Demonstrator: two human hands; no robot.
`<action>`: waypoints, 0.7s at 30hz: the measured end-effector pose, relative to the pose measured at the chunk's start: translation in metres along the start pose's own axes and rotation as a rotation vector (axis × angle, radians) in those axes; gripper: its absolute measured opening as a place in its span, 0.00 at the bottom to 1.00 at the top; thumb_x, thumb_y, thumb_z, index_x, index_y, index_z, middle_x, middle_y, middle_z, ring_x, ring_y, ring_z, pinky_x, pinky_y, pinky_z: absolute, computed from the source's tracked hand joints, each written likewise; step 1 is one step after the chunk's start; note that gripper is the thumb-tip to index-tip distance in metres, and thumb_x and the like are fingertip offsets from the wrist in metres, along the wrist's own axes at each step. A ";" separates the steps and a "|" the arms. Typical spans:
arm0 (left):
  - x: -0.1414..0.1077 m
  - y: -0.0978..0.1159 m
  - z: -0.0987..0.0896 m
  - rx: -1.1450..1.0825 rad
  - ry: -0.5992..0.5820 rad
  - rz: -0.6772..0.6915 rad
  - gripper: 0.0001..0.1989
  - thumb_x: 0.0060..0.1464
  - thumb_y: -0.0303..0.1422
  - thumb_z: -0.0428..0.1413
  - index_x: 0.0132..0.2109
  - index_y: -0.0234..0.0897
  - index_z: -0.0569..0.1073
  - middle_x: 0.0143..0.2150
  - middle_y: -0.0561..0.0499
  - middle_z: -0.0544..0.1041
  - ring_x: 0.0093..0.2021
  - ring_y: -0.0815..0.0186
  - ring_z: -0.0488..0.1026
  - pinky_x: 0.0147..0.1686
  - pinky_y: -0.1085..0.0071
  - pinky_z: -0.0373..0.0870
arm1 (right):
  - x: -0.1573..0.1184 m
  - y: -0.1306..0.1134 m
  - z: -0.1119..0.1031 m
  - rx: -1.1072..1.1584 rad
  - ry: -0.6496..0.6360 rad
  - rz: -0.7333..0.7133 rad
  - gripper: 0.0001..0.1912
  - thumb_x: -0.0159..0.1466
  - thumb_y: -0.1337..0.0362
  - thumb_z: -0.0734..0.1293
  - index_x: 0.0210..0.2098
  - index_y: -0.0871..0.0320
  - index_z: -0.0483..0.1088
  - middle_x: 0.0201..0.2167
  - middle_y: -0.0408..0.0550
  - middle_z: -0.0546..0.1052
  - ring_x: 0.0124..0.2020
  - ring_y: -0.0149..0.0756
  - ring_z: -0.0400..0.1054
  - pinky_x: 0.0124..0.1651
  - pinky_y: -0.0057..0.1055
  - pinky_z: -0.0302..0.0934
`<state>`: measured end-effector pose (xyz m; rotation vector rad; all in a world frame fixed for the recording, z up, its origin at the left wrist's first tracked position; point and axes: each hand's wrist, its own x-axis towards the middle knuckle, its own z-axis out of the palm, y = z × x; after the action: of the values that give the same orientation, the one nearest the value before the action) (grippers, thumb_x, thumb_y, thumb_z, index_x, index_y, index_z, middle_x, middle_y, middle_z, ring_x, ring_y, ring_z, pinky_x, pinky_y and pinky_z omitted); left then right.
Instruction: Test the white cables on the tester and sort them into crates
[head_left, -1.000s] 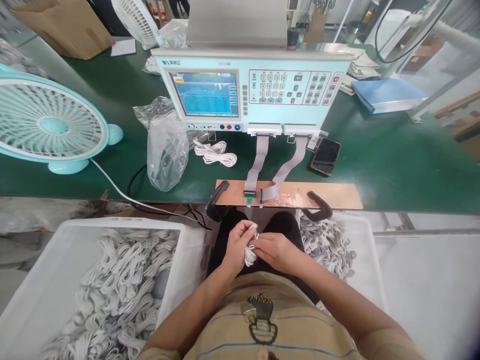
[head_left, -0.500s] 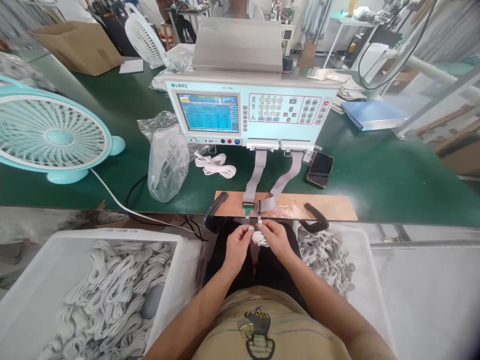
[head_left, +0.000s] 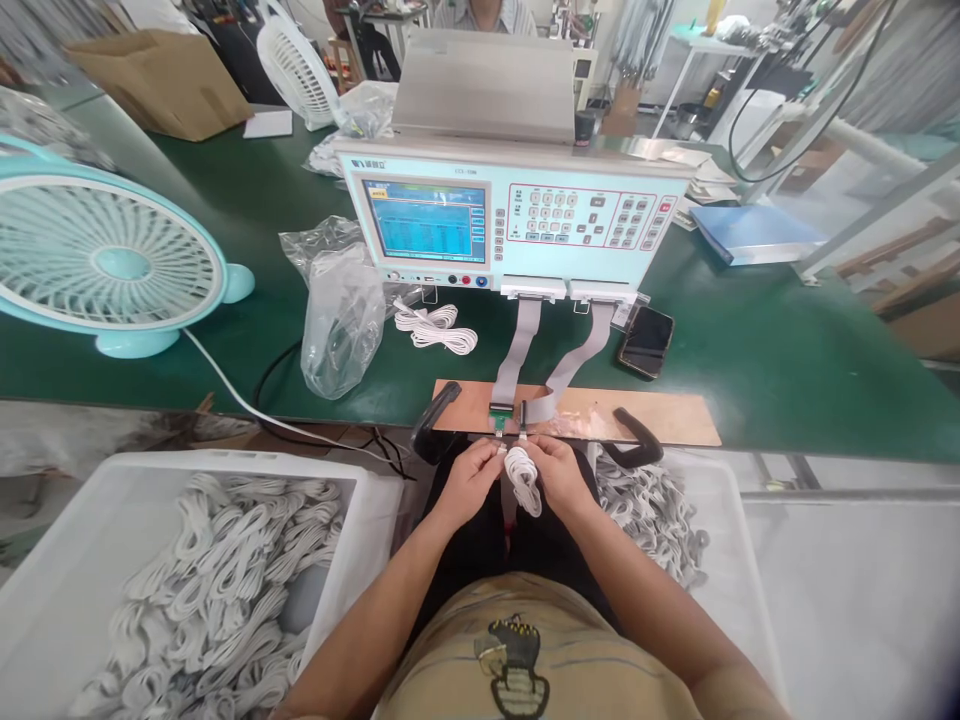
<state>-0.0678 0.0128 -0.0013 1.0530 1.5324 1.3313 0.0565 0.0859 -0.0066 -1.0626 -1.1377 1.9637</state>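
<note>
A coiled white cable (head_left: 523, 480) hangs between my two hands, just below the table's front edge. My left hand (head_left: 475, 478) pinches one end of it near the small green board (head_left: 501, 418). The other end is between the fingers of my right hand (head_left: 553, 474), close to the dark connector (head_left: 523, 415) of the second ribbon. Two grey ribbon cables (head_left: 514, 350) run from these parts up to the tester (head_left: 577, 225), whose screen is lit. Whether the cable's plugs are seated in the connectors is too small to tell.
A copper-coloured board (head_left: 667, 418) is held by black clamps at the table edge. Bins of coiled cables stand left (head_left: 97, 470) and right (head_left: 742, 520). A phone (head_left: 646, 342), a cable bundle (head_left: 439, 328), a plastic bag (head_left: 341, 330) and a fan (head_left: 120, 262) lie around. A person sits behind the tester.
Both hands have shifted slightly upward toward the connectors. More of the white coil now shows, hanging lower between them. The whole view has moved a little.
</note>
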 end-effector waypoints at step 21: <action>0.002 -0.014 0.020 -0.289 0.264 -0.129 0.13 0.50 0.37 0.53 0.23 0.33 0.69 0.22 0.55 0.68 0.26 0.71 0.63 0.30 0.75 0.60 | 0.003 0.004 -0.006 0.063 -0.062 0.035 0.12 0.49 0.57 0.72 0.28 0.60 0.76 0.21 0.43 0.74 0.21 0.29 0.61 0.25 0.26 0.53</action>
<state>-0.0502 0.0197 -0.0173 0.6076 1.5094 1.5898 0.0599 0.0893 -0.0129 -1.0017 -1.0884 2.0588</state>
